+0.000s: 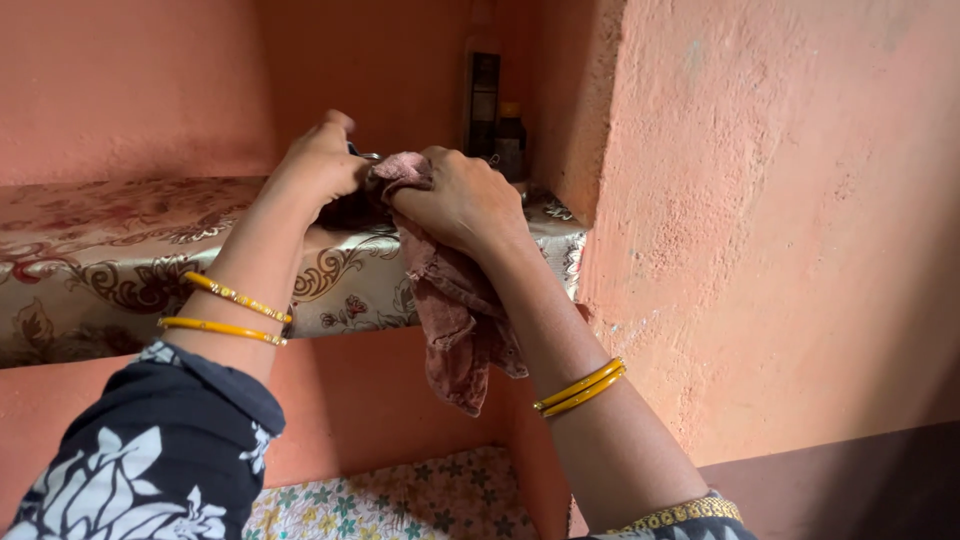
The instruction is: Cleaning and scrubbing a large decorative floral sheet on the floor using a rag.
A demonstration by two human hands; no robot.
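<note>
Cloth (450, 300), pink and hanging off the shelf (120, 260) edge, is bunched in the right hand (460, 200) against a small metal thing the left hand (322, 165) grips steady.

Small metal object (366, 157) between left hand (322, 165) and right hand (462, 200): mostly hidden, kind cannot be told. Tall dark bottle (484, 90) cut off by top edge. Smaller dark bottle (510, 140) partly behind right hand. Floral lower-shelf covering (420, 500) cut off at bottom edge.
</note>
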